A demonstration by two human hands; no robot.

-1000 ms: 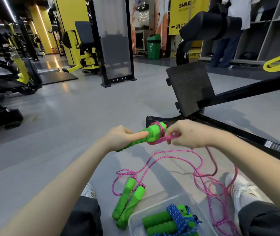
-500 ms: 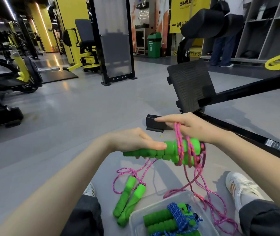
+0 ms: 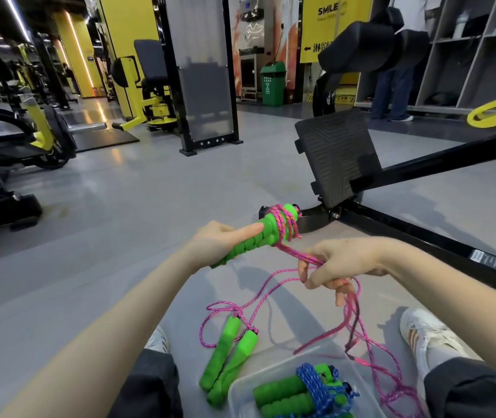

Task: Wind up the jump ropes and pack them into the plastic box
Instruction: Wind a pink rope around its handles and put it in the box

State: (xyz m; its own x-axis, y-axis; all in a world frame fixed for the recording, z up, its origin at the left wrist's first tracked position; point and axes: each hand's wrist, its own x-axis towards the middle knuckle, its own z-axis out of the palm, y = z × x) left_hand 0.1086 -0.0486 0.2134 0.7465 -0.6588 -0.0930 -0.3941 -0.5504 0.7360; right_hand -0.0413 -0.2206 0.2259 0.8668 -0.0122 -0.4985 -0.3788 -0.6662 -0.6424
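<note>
My left hand (image 3: 216,241) grips green foam jump-rope handles (image 3: 259,236), held tilted up to the right, with several turns of pink rope (image 3: 286,224) wound round their far end. My right hand (image 3: 340,263) pinches the pink rope just below and right of the handles; the slack (image 3: 370,348) trails down to the floor by my right shoe. A second pink rope's two green handles (image 3: 228,351) lie on the floor near my left knee. The clear plastic box (image 3: 274,375) at the bottom holds a wound blue rope with green handles (image 3: 301,393).
A black footplate (image 3: 337,155) and the black frame bar (image 3: 406,233) of a gym machine stand close ahead and to the right. My white shoes (image 3: 421,333) rest on the grey floor. Other gym machines stand far left, and a person stands by shelves at the back right.
My left hand tilted the handles upward again. My right hand came off the top of the handles and dropped down to the right, pulling the pink rope taut after laying more turns.
</note>
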